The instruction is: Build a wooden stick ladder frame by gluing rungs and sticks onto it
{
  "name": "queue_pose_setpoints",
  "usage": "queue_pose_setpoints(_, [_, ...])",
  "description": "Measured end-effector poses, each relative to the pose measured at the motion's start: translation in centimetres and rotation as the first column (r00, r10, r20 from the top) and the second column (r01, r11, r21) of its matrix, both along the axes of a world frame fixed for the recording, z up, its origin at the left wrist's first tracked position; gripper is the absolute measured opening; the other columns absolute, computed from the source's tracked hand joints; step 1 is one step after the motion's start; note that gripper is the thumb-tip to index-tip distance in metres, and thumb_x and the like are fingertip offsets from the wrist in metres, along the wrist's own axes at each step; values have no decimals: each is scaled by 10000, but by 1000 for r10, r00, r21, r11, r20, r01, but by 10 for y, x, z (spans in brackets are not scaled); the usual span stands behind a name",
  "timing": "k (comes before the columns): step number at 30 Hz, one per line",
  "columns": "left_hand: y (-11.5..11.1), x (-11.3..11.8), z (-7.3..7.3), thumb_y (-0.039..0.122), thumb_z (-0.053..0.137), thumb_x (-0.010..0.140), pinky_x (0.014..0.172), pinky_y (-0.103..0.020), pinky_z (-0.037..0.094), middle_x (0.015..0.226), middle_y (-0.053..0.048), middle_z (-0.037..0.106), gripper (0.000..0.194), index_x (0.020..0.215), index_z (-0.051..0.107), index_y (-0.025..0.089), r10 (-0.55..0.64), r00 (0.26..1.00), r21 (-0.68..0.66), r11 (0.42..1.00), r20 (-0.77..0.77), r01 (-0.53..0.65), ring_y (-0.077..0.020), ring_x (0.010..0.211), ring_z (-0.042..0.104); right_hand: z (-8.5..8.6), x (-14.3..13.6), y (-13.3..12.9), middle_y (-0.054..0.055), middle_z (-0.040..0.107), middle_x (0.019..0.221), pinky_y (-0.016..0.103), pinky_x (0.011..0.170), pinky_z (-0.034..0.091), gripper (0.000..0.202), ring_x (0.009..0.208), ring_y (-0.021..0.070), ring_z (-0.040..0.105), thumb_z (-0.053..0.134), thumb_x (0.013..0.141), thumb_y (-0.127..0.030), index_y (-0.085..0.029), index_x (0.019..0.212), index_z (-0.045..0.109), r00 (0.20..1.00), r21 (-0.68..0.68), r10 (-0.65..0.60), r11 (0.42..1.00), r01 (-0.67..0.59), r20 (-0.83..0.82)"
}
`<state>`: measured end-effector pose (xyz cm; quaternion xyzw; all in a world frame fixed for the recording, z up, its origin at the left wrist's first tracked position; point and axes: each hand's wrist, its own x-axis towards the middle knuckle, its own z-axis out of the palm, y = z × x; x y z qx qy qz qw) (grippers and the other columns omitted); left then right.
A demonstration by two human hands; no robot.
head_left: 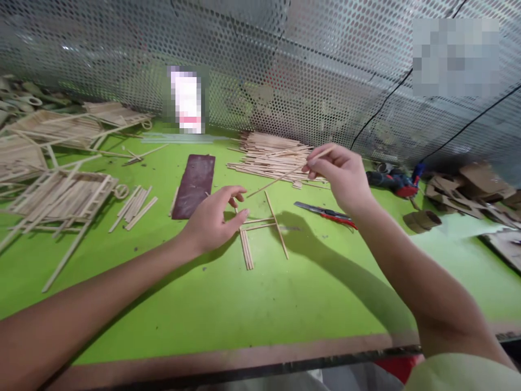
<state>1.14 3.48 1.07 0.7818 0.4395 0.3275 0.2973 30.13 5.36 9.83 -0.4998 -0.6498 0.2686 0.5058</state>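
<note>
My right hand (340,176) is raised above the table, pinching a thin wooden stick (277,180) near one end. The stick's other end slants down to the left, close to my left fingertips. Low over the table, my left hand (214,217) has its thumb and forefinger apart. Its thumb is by the left end of a small stick frame (260,223), and its other fingers are partly hidden. Two short crosspieces in that frame meet a longer stick (279,233) on the right. Several sticks lie side by side (246,250) just below the left thumb.
A pile of sticks (268,155) lies behind, with brown sandpaper (195,184) left of it. A red-handled utility knife (325,213) and a power tool (393,182) are on the right. Wooden cart models (61,198) and short sticks (132,207) occupy the left. Perforated metal mesh (252,65) stands behind.
</note>
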Motion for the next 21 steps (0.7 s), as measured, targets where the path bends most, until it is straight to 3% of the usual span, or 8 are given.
queue_pose_setpoints(4, [0, -1, 1, 588, 534, 1055, 724, -419, 629, 1022, -107, 782, 453, 1187, 754, 214, -41, 999, 8, 999, -8, 41, -274, 898, 736, -18, -4, -18, -9, 758, 749, 276, 633, 580, 164, 622, 124, 650, 816, 703, -325, -237, 821, 742, 974, -163, 24, 985, -63, -226])
queue_pose_setpoints(8, [3, -5, -2, 580, 509, 1062, 698, -419, 607, 967, -92, 786, 444, 1169, 761, 231, -23, 999, 33, 999, -28, 24, -274, 854, 733, -30, 11, -15, -13, 749, 752, 268, 622, 569, 199, 615, 119, 634, 846, 688, -335, -242, 828, 741, 964, -173, -24, 985, -23, -265])
queue_pose_setpoints(11, [7, -7, -5, 532, 519, 1065, 623, -386, 572, 956, -89, 789, 389, 1199, 756, 253, -21, 998, 57, 998, -53, 24, -275, 819, 736, -32, 36, 4, -15, 722, 787, 272, 605, 550, 218, 619, 125, 618, 838, 754, -388, -257, 865, 705, 964, -72, -95, 994, 79, -249])
queue_pose_setpoints(13, [9, -8, -8, 499, 495, 1081, 674, -409, 586, 947, -86, 802, 382, 1184, 765, 250, -56, 993, 128, 989, -99, 69, -276, 825, 747, -29, 56, 24, -13, 683, 790, 280, 586, 514, 264, 616, 137, 596, 783, 858, -498, -269, 888, 653, 966, 39, -166, 983, 177, -196])
queue_pose_setpoints(16, [13, -8, -14, 467, 489, 1080, 808, -460, 608, 916, -74, 821, 395, 1135, 789, 217, -132, 978, 206, 965, -161, 164, -268, 829, 762, -16, 75, 53, 13, 668, 855, 328, 680, 522, 332, 710, 178, 639, 546, 1075, -579, -272, 963, 604, 928, 264, -360, 908, 325, 93])
queue_pose_setpoints(18, [15, -7, -17, 426, 507, 1071, 871, -473, 607, 893, -63, 829, 370, 1099, 803, 206, -217, 956, 240, 935, -199, 262, -254, 814, 762, -3, 76, 67, 59, 718, 960, 388, 819, 537, 353, 833, 213, 680, 363, 1162, -468, -245, 1096, 629, 764, 407, -512, 842, 355, 392])
queue_pose_setpoints(20, [15, -6, -21, 359, 512, 1081, 931, -478, 597, 915, -63, 844, 339, 1095, 812, 201, -307, 916, 317, 869, -258, 381, -243, 822, 765, 6, 66, 78, 131, 765, 1059, 450, 961, 504, 376, 954, 254, 704, 313, 1171, -341, -180, 1216, 650, 447, 426, -524, 851, 306, 725])
queue_pose_setpoints(21, [15, -6, -22, 327, 510, 1089, 952, -476, 589, 930, -66, 851, 331, 1101, 814, 197, -342, 896, 363, 826, -284, 430, -238, 826, 765, 9, 58, 82, 160, 781, 1081, 464, 996, 482, 384, 991, 272, 711, 323, 1166, -307, -152, 1243, 665, 277, 377, -449, 884, 277, 849])
